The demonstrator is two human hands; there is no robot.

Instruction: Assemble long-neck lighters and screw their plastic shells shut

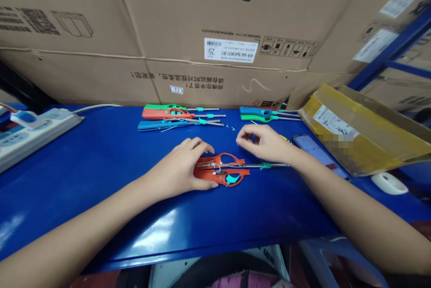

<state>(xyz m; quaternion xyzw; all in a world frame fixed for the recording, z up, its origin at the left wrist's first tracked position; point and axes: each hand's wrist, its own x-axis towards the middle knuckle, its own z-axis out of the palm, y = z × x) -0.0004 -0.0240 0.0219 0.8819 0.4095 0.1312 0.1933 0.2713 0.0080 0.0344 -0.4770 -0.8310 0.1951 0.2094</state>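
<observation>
My left hand is wrapped around the handle end of an orange long-neck lighter lying opened in two halves. One orange half carries a thin wire and a metal tube with green tape. The other orange half lies nearer me, a green trigger in its loop; the handle ends are hidden under my fingers. Up and to the right, my right hand is above the table with thumb and fingertips pinched together; whatever they hold is too small to make out. Tiny white bits lie just beyond it.
Behind the left hand lie several lighters, including a blue one; more, including a green one, lie at right. A phone, taped carton and white mouse are at right, a power strip at left. A large cardboard box stands behind.
</observation>
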